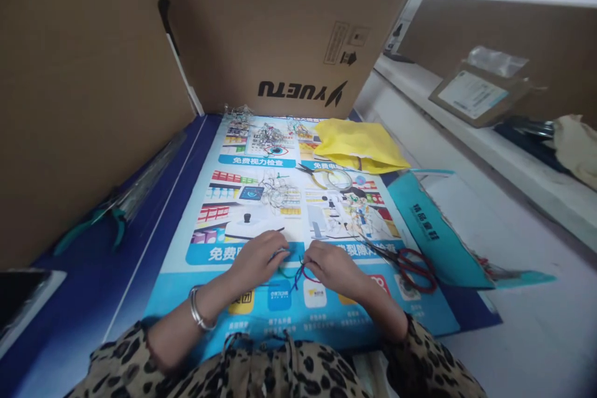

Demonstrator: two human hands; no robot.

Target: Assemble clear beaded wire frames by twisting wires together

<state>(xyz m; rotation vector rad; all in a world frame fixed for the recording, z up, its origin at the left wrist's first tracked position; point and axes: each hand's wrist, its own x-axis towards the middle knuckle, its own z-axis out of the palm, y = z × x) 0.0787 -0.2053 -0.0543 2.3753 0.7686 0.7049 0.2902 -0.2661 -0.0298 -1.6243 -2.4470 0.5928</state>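
My left hand (263, 255), with a silver bangle at the wrist, is closed in a pinch. A thin green strand runs from its fingertips towards the middle. Close to it, my right hand (329, 264) pinches a small bunch of thin coloured strands (298, 277), green, blue and reddish; whether they are wire or cord I cannot tell. Both hands are low over the printed poster sheet (214, 305). Red-handled scissors (417, 270) lie to the right of my right hand. Ahead of the hands is a loose tangle of thin wire (280, 193).
Yellow-handled pliers (317, 177) and a clear ring-shaped roll (339, 180) lie ahead, before a yellow bag (359, 140). A teal box (420, 230) stands right; green-handled pliers (119, 224) lie left. Cardboard (261, 18) walls the back. More wire bits (270, 134) lie far back.
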